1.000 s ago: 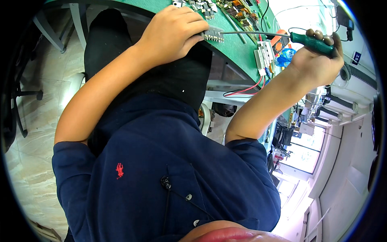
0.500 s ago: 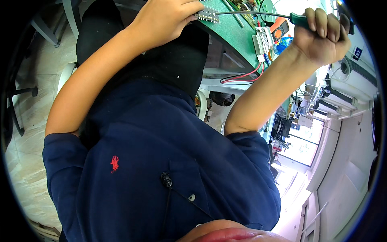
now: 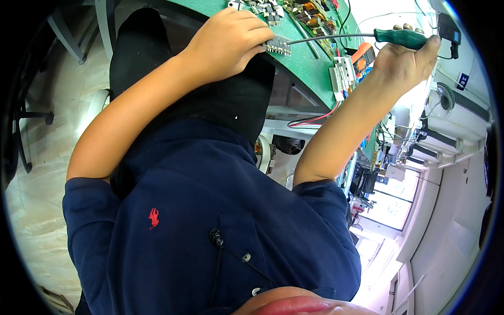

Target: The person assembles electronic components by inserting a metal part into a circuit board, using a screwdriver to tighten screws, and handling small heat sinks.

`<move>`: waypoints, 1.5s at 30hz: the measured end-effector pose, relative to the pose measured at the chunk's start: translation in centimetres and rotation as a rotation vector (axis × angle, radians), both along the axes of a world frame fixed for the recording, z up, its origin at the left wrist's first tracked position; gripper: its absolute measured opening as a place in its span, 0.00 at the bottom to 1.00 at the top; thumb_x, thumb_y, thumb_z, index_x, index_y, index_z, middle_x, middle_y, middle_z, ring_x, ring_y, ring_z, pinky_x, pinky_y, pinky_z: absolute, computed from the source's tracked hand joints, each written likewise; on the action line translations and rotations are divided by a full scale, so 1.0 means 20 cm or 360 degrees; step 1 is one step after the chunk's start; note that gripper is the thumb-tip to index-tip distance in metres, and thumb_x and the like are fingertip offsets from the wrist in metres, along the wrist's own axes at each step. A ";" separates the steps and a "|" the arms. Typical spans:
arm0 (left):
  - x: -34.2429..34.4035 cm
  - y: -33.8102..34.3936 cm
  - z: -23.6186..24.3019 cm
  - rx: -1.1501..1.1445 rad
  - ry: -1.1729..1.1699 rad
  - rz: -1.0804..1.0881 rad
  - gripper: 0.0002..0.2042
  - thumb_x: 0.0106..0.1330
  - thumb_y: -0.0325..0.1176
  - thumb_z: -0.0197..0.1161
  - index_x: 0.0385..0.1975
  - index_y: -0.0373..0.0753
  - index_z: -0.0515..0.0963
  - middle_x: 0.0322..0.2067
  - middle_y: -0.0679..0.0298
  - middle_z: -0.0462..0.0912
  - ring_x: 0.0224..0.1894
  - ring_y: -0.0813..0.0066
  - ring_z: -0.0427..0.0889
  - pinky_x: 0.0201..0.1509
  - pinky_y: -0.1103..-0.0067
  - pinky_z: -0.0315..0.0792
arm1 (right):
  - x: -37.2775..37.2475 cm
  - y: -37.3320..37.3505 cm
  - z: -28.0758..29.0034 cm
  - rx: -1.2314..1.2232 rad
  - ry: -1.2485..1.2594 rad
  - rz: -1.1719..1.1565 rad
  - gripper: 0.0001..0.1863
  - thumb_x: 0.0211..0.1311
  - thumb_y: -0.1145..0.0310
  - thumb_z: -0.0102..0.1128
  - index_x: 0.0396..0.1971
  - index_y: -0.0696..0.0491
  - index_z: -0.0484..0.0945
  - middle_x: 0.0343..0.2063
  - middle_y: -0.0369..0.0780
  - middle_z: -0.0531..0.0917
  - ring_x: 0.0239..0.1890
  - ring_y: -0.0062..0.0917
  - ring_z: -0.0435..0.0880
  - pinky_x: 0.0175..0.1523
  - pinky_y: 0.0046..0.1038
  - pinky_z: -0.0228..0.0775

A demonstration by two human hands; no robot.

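Note:
My left hand (image 3: 228, 44) is closed on one end of a small grey metal block (image 3: 278, 45) with rows of pins or small parts along its side, held at the bench's near edge. A long-shafted screwdriver (image 3: 399, 38) with a green handle reaches across from the right, its tip meeting the block's right end. My right hand (image 3: 401, 65) grips that handle, palm beneath it and thumb along the end; the other fingers are partly hidden behind it. Whether the tip sits in a screw is too small to tell.
On the green bench mat (image 3: 310, 73) lie circuit boards (image 3: 315, 23) and a heap of small metal parts (image 3: 265, 10). An orange multimeter (image 3: 362, 62) stands beside a pale metal assembly (image 3: 342, 76). Red and black wires (image 3: 320, 119) hang over the bench edge.
The whole scene sits slightly lower in view, showing more of the bench. My right-hand fingers have shifted round the screwdriver handle, which is now more fully visible. The left hand still holds the block.

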State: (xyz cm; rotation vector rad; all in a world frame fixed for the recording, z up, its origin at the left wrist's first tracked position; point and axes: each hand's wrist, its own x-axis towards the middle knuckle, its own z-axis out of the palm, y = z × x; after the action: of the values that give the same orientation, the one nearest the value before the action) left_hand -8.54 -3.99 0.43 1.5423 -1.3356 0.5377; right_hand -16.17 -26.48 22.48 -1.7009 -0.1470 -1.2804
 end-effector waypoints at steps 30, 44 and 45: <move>0.01 0.00 -0.01 -0.0006 -0.0003 0.0022 0.13 0.60 0.30 0.70 0.44 0.38 0.82 0.46 0.60 0.86 0.50 0.58 0.83 0.55 0.66 0.73 | -0.16 0.28 -0.11 -0.0514 -0.0138 -0.0598 0.10 0.72 0.76 0.51 0.48 0.64 0.72 0.42 0.52 0.84 0.45 0.41 0.87 0.52 0.41 0.85; 0.01 -0.01 -0.01 -0.0008 -0.0008 0.0028 0.13 0.59 0.29 0.70 0.45 0.38 0.82 0.46 0.60 0.86 0.50 0.57 0.83 0.55 0.66 0.74 | -0.19 0.28 -0.06 -0.0258 -0.0079 -0.0096 0.13 0.68 0.78 0.61 0.50 0.67 0.78 0.38 0.47 0.84 0.43 0.30 0.84 0.51 0.33 0.81; 0.01 0.00 -0.01 -0.0006 -0.0008 0.0032 0.13 0.59 0.29 0.70 0.44 0.38 0.82 0.46 0.60 0.86 0.50 0.57 0.83 0.55 0.66 0.74 | -0.17 0.30 -0.05 -0.0200 -0.0074 -0.0133 0.10 0.67 0.82 0.56 0.46 0.68 0.79 0.40 0.49 0.85 0.44 0.31 0.85 0.51 0.34 0.81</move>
State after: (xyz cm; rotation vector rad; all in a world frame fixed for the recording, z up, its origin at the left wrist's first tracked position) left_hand -8.34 -4.06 0.21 1.5535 -1.3233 0.5568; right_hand -19.65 -20.49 21.43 -1.8009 -0.1888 -1.3985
